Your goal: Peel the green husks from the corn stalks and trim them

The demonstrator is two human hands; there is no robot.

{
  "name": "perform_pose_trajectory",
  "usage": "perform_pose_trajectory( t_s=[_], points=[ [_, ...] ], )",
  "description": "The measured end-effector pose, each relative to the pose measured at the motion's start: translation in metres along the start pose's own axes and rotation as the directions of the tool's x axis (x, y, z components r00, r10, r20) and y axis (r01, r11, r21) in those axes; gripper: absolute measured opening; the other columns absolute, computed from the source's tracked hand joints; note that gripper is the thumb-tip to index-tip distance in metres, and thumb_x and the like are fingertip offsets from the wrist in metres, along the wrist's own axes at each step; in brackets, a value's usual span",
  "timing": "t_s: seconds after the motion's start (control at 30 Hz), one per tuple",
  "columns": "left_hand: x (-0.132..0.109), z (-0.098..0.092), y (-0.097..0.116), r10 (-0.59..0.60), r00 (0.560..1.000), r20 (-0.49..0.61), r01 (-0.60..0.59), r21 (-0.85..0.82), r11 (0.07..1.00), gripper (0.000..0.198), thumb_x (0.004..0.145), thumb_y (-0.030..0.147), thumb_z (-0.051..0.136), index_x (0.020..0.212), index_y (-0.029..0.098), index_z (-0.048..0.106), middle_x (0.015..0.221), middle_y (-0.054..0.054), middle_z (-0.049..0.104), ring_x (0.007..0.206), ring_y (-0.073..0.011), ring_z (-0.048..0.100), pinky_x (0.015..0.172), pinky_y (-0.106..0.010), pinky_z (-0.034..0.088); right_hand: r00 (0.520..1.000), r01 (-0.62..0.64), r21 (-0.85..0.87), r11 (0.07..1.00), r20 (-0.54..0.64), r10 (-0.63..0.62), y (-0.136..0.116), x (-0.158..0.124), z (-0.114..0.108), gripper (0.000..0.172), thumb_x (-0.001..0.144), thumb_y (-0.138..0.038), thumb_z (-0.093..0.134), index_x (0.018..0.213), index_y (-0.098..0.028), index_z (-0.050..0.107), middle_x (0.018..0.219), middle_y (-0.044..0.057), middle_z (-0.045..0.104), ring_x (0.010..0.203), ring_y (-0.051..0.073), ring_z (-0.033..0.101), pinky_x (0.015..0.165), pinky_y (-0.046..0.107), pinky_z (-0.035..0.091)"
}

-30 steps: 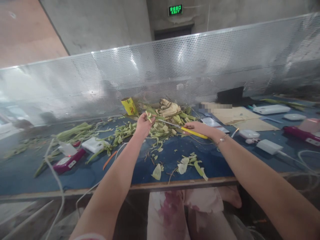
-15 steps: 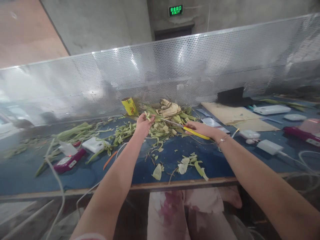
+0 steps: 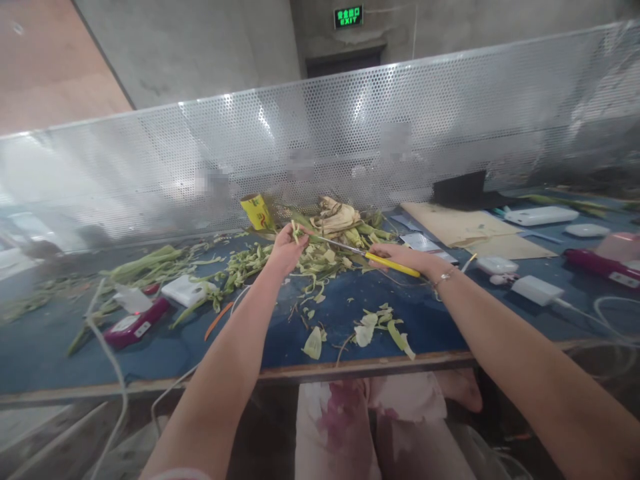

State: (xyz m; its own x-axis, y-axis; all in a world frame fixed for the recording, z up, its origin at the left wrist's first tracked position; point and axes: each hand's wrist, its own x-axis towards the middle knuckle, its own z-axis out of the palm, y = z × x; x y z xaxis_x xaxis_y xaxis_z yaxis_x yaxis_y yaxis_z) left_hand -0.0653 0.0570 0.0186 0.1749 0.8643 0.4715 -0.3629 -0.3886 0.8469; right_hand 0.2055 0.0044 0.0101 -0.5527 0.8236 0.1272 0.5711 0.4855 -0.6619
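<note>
My left hand (image 3: 289,248) is closed in a pinch on a pale green plant strip (image 3: 296,231), above the heap of cut plant scraps. My right hand (image 3: 397,257) grips a yellow-handled cutting tool (image 3: 393,265) with a long, slim metal blade; its exact kind is unclear. The blade points left, and its tip is close to the fingers of my left hand. Under and around both hands lies the heap of green scraps (image 3: 250,267), with dry, yellowish husk-like leaves (image 3: 336,217) behind it.
A yellow packet (image 3: 257,212) stands behind the heap. Purple devices (image 3: 136,325), white chargers (image 3: 537,291) and cables lie to both sides. A phone (image 3: 425,245) and brown cardboard (image 3: 465,230) are at the right. A perforated metal screen (image 3: 340,127) borders the blue table (image 3: 285,340).
The view has shifted slightly. Both hands stay almost in place, with the plant strip and the yellow-handled tool still held.
</note>
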Motion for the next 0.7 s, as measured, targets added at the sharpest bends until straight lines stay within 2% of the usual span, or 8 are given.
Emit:
perform_pose_trajectory(
  t_s=[0.1, 0.43, 0.7],
  points=[
    [0.0, 0.002, -0.001, 0.013, 1.0, 0.0, -0.013, 0.009, 1.0, 0.033, 0.054, 0.015, 0.075, 0.076, 0.018, 0.05, 0.074, 0.0, 0.063, 0.068, -0.0082, 0.057, 0.067, -0.023, 0.044, 0.999, -0.017, 0.021, 1.0, 0.04, 0.016, -0.001, 0.0, -0.001, 0.035, 0.076, -0.055, 0.048, 0.079, -0.02, 0.047, 0.075, 0.0, 0.053, 0.065, 0.013, 0.049, 0.066, 0.03, 0.04],
    [-0.001, 0.004, 0.0, 0.004, 1.0, -0.003, -0.004, 0.027, 1.0, 0.033, 0.054, 0.016, 0.076, 0.074, 0.018, 0.05, 0.071, 0.001, 0.062, 0.064, -0.0074, 0.055, 0.065, -0.022, 0.043, 0.998, -0.026, 0.008, 1.0, 0.051, 0.025, 0.006, 0.002, -0.004, 0.032, 0.077, -0.052, 0.047, 0.081, -0.02, 0.048, 0.076, 0.001, 0.055, 0.065, 0.015, 0.051, 0.065, 0.03, 0.039],
    [0.001, 0.001, -0.003, 0.03, 0.999, -0.017, -0.03, 0.037, 0.999, 0.03, 0.055, 0.015, 0.074, 0.075, 0.018, 0.052, 0.072, 0.0, 0.062, 0.066, -0.0088, 0.056, 0.066, -0.023, 0.043, 1.0, -0.021, -0.032, 0.999, 0.011, 0.021, 0.003, 0.0, -0.007, 0.036, 0.072, -0.054, 0.051, 0.082, -0.02, 0.049, 0.083, 0.003, 0.057, 0.078, 0.019, 0.053, 0.07, 0.031, 0.039]
  ],
)
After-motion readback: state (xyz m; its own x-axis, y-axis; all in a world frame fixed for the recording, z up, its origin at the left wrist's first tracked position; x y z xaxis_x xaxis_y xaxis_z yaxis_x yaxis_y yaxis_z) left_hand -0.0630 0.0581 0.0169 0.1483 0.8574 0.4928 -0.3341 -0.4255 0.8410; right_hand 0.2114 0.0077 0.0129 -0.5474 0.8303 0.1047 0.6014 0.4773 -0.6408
